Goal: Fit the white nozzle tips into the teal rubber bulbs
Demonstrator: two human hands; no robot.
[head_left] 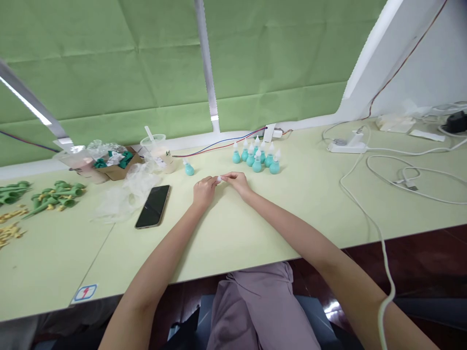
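Observation:
My left hand (205, 190) and my right hand (237, 182) meet over the middle of the table, fingertips pinched together. Between them shows a small white piece (219, 179), mostly covered by the fingers; its exact kind cannot be made out. Beyond my right hand stands a cluster of several small turquoise bulb bottles (257, 164) with pointed white tips. One more turquoise bulb bottle (188, 169) sits apart, behind my left hand, leaning slightly.
A black phone (153, 206) lies left of my arms, beside a crumpled plastic bag (126, 194). Farther left are drink cups (162, 158), a cardboard box (122, 169) and green parts (60, 195). At right, a power strip (348, 146) trails white cables (368, 218) across the table.

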